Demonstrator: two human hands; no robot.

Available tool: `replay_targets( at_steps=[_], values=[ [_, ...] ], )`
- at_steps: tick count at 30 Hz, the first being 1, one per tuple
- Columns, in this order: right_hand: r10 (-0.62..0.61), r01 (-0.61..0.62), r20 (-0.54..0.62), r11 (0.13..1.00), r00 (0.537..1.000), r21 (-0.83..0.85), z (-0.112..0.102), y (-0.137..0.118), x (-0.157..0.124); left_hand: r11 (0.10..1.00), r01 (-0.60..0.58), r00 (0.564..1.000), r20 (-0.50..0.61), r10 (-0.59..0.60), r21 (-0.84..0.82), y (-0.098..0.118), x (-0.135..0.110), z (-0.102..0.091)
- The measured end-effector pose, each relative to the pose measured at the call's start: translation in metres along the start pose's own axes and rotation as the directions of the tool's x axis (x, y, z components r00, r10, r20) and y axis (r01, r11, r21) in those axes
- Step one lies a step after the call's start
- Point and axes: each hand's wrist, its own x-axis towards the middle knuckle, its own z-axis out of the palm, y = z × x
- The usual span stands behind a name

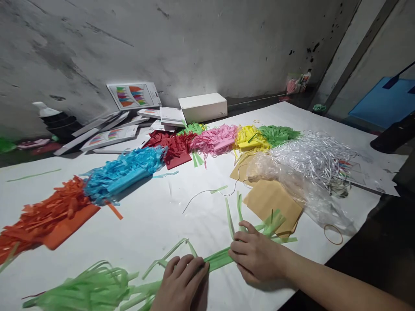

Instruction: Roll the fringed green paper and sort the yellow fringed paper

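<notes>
A green paper band point(219, 259) is grasped at two places by the fingers of both hands, and a short flat length of it is left visible between them. With the middle of this band taken as the clock centre, the left hand point(184, 278) is found at eight o'clock and the right hand point(256, 255) at three o'clock. For good work, the band should be held flat and under even tension, so that its layers are not slipped apart; no hard pull should be applied, because such thin paper is probably torn easily. The loose green strips point(275, 222) should be left free of the fingers, so that they are not creased; they are spread beyond the right hand, at two o'clock, partly over the brown paper pieces point(270, 198). Concerning the grip, the band lies directly under the fingertips, and how firmly it is squeezed cannot be told. Between eight and nine o'clock, a green tassel point(87, 287) is laid on the white table covering point(139, 229), near the left hand.
</notes>
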Motion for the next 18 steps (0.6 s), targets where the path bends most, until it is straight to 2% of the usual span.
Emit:
replay_targets(
  at_steps=[2, 5, 10, 14, 18],
  values=[
    [0.037, -0.037, -0.002, 0.999, 0.999, -0.022, 0.004, -0.004, 0.001, 1.000, 0.003, 1.000, 0.009, -0.003, 0.002, 0.001, 0.006, -0.003],
    [0.050, -0.057, -0.063, 0.993, 0.997, -0.101, 0.014, -0.010, 0.005, 1.000, -0.023, 0.998, 0.062, 0.023, 0.001, 0.000, 0.018, -0.011],
    [0.233, -0.233, -0.033, 0.972, 0.972, -0.006, 0.013, -0.020, 0.012, 1.000, 0.021, 0.995, 0.102, -0.019, -0.016, 0.004, 0.030, -0.017],
    [0.214, -0.215, -0.021, 0.976, 0.977, -0.046, 0.009, -0.026, 0.013, 0.999, 0.047, 0.994, 0.096, -0.048, 0.013, 0.010, 0.024, -0.013],
    [0.246, -0.247, -0.023, 0.969, 0.969, -0.008, 0.008, -0.024, 0.007, 0.997, 0.076, 0.996, 0.050, -0.077, 0.019, 0.008, 0.010, -0.004]
  ],
)
